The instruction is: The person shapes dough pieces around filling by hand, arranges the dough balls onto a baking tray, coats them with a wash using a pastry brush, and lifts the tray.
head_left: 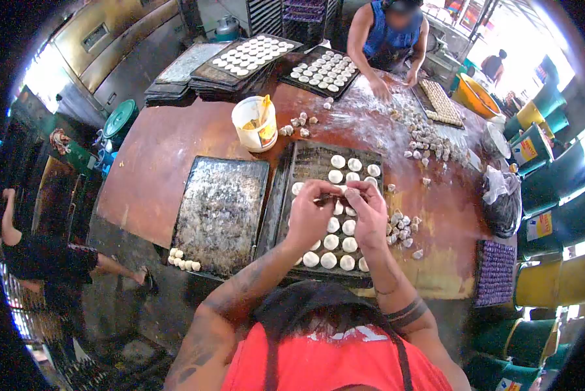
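Note:
Over a dark baking tray, my left hand and my right hand meet, their fingers pinched round a small piece of pale dough. Rounds of white dough lie on the tray below and around them, some hidden by my hands and forearms. To the left is a second dark tray with several small dough pieces at its lower left corner. Small brownish lumps sit on the table right of my right hand.
A white bucket stands beyond the trays on the table. Across it, a person in blue reaches among floured lumps. Filled trays and [stacked] trays line the far edge. Another person is at left.

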The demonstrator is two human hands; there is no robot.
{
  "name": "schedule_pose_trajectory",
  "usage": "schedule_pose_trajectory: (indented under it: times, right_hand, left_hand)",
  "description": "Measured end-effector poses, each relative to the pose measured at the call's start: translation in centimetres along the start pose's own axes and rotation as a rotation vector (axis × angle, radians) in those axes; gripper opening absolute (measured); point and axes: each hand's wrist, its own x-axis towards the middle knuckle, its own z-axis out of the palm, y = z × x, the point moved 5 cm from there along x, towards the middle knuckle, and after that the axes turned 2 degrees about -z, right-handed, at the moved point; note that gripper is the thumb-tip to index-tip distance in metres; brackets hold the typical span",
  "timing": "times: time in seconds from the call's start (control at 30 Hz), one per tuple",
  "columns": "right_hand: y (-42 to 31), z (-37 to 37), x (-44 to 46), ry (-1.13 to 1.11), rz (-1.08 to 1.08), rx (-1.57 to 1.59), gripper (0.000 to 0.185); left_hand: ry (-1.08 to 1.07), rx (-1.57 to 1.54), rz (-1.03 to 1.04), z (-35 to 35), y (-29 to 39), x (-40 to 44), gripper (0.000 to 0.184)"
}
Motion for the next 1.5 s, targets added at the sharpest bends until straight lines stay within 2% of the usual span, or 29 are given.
schedule_pose_trajectory:
  times: [0.03,0.07,0.17,0.2,0.23,0.3,0.33,0.4,0.43,0.47,0.57,0.6,0.7,0.73,0.77,0.83,0.87,0.93,0.97,1.03,1.13,1.23,1.27,1.33,1.37,1.4,1.43,1.47,1.5]
  right_hand:
    - [-0.7,-0.5,0.3,0.031,-0.089,-0.258,0.016]
    - [-1.7,-0.1,0.4,0.062,-0.244,-0.327,0.013]
    - [-1.6,1.2,0.0,-0.028,-0.522,-0.509,0.022]
    - [-0.2,1.4,0.0,-0.166,-0.494,-0.468,0.032]
    - [0.0,1.3,0.2,-0.214,-0.470,-0.466,0.034]
    - [-0.3,1.4,1.1,-0.314,-0.427,-0.458,0.040]
    - [-1.5,1.7,1.4,-0.309,-0.422,-0.434,0.047]
    - [-0.1,2.6,2.7,-0.498,-0.463,-0.354,0.045]
    - [0.2,3.0,3.2,-0.589,-0.489,-0.311,0.044]
    - [0.1,2.9,3.5,-0.607,-0.514,-0.281,0.036]
    - [2.5,2.4,4.0,-0.451,-0.467,-0.353,0.030]
    - [3.7,2.2,3.7,-0.327,-0.303,-0.321,0.025]
    - [7.1,3.4,1.6,-0.242,-0.042,-0.211,0.027]
    - [9.0,3.4,1.4,-0.261,0.100,-0.103,0.028]
    - [11.0,3.4,1.1,-0.262,0.243,0.000,0.031]
    - [11.0,3.6,2.5,-0.256,0.375,0.001,0.032]
    - [10.1,3.6,3.8,-0.279,0.344,-0.247,0.032]
    - [14.1,4.1,6.9,-0.314,0.235,-0.281,0.030]
    - [15.2,4.2,8.8,-0.221,0.084,-0.438,0.028]
    - [15.7,5.5,11.8,-0.316,0.070,-0.565,0.026]
    - [13.5,6.6,12.0,-0.498,-0.088,-1.092,0.039]
    - [13.7,7.5,9.1,-0.480,-0.250,-1.042,0.056]
    - [15.1,8.4,7.3,-0.606,-0.374,-1.136,0.070]
    - [16.8,8.9,7.4,-0.643,-0.533,-1.115,0.058]
    - [18.0,8.8,8.9,-0.704,-0.583,-1.157,0.051]
    - [18.7,5.9,11.1,-0.580,-0.240,-0.743,0.042]
    - [15.8,3.5,12.7,-0.417,-0.255,-0.696,0.037]
    - [12.9,1.1,14.2,-0.256,-0.274,-0.640,0.033]
    - [16.1,-3.6,15.4,-0.199,-0.317,-0.733,0.039]
  left_hand:
    - [0.032,-0.166,0.030,0.5,0.6,-0.7,0.023]
    - [0.036,-0.298,-0.105,0.9,0.4,-1.0,0.024]
    - [-0.068,-0.700,-0.537,0.8,-1.6,0.0,0.027]
    - [-0.124,-0.835,-0.685,0.7,-3.0,0.4,0.028]
    - [-0.121,-0.911,-0.682,0.5,-3.9,0.9,0.032]
    - [-0.070,-0.698,-0.642,-1.0,-4.0,1.0,0.033]
    - [-0.138,-0.758,-0.676,-0.6,-3.2,0.8,0.034]
    - [-0.278,-0.881,-0.750,0.8,-2.1,0.0,0.036]
    - [-0.346,-0.965,-0.702,1.8,-3.3,0.1,0.036]
    - [-0.373,-1.021,-0.753,2.3,-4.6,0.0,0.034]
    - [-0.357,-1.137,-0.865,3.8,-7.7,-0.9,0.030]
    - [-0.337,-1.165,-0.893,4.1,-8.3,-1.0,0.029]
    - [-0.134,-0.906,-0.942,2.4,-8.5,-0.6,0.030]
    - [-0.019,-0.780,-0.891,1.4,-10.1,-0.6,0.031]
    - [0.061,-0.414,-0.730,0.1,-10.3,-0.2,0.034]
    - [-0.133,-0.018,-0.654,0.0,-8.9,0.9,0.048]
    - [-0.112,0.075,-0.477,0.1,-9.2,1.2,0.054]
    - [-0.074,0.258,-0.125,0.7,-9.9,1.0,0.065]
    - [-0.073,0.289,-0.139,0.5,-10.0,1.2,0.069]
    - [-0.068,0.352,-0.163,-0.4,-9.8,1.6,0.077]
    - [-0.080,0.483,-0.205,-3.5,-10.0,0.5,0.067]
    - [-0.053,0.434,-0.293,-6.3,-9.8,-1.0,0.047]
    - [-0.065,0.369,-0.344,-6.3,-10.5,-2.0,0.044]
    - [-0.106,0.188,-0.448,-6.1,-13.7,-4.2,0.034]
    - [-0.182,0.227,-0.539,-6.3,-11.2,-3.8,0.031]
    - [-0.192,0.336,-0.554,-7.6,-10.2,-3.8,0.028]
    - [-0.210,0.442,-0.565,-8.8,-9.7,-4.2,0.026]
    - [-0.098,0.497,-0.441,-11.1,-10.8,-5.4,0.022]
    - [-0.046,0.573,-0.525,-13.9,-12.4,-6.7,0.020]
